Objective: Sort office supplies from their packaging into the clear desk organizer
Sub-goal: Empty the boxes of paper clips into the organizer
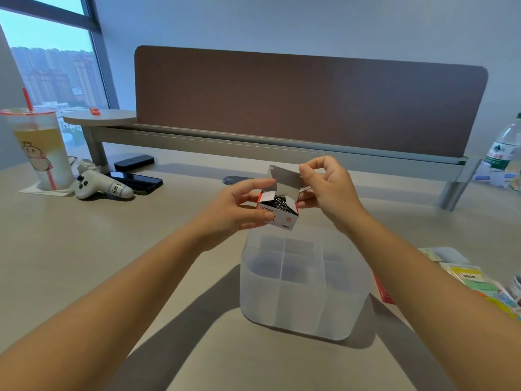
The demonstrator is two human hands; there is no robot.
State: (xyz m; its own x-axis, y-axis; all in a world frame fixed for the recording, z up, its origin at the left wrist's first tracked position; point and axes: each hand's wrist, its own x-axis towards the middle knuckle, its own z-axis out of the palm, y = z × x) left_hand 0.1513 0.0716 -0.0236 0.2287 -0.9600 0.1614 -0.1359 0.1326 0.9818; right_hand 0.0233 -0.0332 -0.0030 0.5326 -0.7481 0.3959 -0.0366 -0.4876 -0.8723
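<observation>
A small white and red paper clip box (282,217) hangs above the clear desk organizer (303,306). Its lid flap stands up, and dark metal clips (280,203) show inside. My left hand (239,206) grips the box from its left side. My right hand (328,187) pinches the raised lid flap at its right edge. The organizer stands on the desk just below, its frosted walls split into several compartments.
At the left stand a drink cup with a red straw (42,148), a white controller (101,186), a phone (138,182) and a dark case (134,162). A water bottle (504,150) is at the right edge. Packets of sticky notes (476,280) lie at the right. A brown divider panel (310,103) backs the desk.
</observation>
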